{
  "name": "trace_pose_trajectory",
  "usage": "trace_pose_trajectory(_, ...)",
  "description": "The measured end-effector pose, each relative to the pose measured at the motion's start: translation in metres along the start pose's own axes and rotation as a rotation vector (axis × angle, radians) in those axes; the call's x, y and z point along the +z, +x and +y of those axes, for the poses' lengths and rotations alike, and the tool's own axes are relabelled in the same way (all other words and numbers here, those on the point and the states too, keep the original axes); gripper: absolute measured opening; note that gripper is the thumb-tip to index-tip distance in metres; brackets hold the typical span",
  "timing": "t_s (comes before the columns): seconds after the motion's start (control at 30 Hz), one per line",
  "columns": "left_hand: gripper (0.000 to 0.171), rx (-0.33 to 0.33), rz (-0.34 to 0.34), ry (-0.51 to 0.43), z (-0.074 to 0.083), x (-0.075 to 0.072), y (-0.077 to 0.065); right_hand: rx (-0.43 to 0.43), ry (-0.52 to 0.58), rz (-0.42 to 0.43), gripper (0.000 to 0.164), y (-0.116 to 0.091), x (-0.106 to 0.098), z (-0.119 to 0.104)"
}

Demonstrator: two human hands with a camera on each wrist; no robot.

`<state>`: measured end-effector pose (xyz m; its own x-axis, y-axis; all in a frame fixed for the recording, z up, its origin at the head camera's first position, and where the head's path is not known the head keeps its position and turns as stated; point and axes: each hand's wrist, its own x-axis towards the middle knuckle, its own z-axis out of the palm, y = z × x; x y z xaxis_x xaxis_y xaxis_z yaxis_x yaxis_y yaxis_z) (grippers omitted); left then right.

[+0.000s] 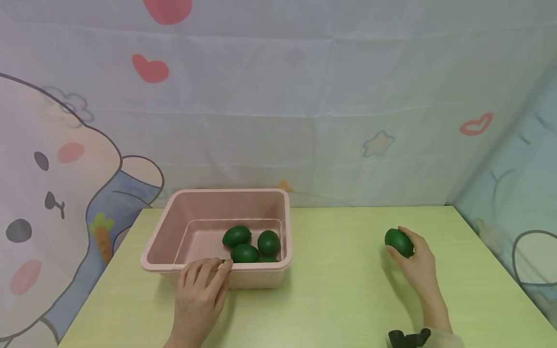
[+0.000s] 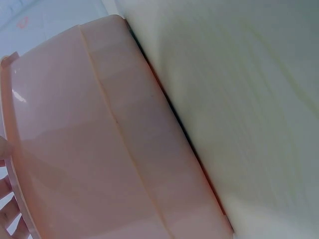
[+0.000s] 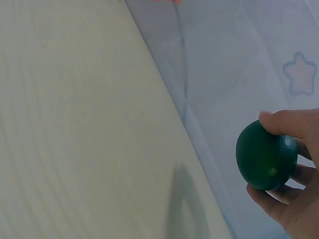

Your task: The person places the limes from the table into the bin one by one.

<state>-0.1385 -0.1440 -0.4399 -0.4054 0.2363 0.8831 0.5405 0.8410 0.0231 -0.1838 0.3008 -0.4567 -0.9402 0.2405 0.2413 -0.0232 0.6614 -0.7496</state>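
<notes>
A pink plastic bin [image 1: 213,279] stands on the left part of the table. My left hand [image 1: 199,296] grips its near rim, fingers hooked over the edge; in the left wrist view the fingertips [image 2: 7,214] show at the rim beside the bin's outer wall [image 2: 75,124]. Several dark green limes lie inside toward the right, one lime [image 1: 237,237] behind the others and another lime [image 1: 269,243] by the right wall. On the right, my right hand [image 1: 418,261] holds a lime [image 3: 266,157] between thumb and fingers, raised above the table with its shadow below.
The light yellow-green table [image 1: 330,290] runs back to a printed cloth backdrop [image 1: 313,154] with hearts and a cartoon animal. A second cloth [image 1: 522,203] hangs along the right side. A black strap piece [image 1: 409,338] sits at the right wrist.
</notes>
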Motion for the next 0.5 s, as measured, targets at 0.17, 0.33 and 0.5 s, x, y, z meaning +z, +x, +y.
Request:
trace_pose_trajectory(0.17, 0.033, 0.006, 0.006, 0.003, 0.000, 0.000, 0.000, -0.031, -0.008, 0.001, 0.063, 0.006, 0.000, -0.006)
trace_pose_trajectory(0.33, 0.032, 0.013, 0.013, 0.010, -0.001, 0.001, 0.001, -0.061, -0.011, -0.003, 0.063, 0.011, -0.002, -0.013)
trace_pose_trajectory(0.5, 0.032, 0.014, 0.016, 0.010, -0.001, 0.001, 0.000, -0.100, -0.024, 0.001, 0.062, 0.015, -0.004, -0.020)
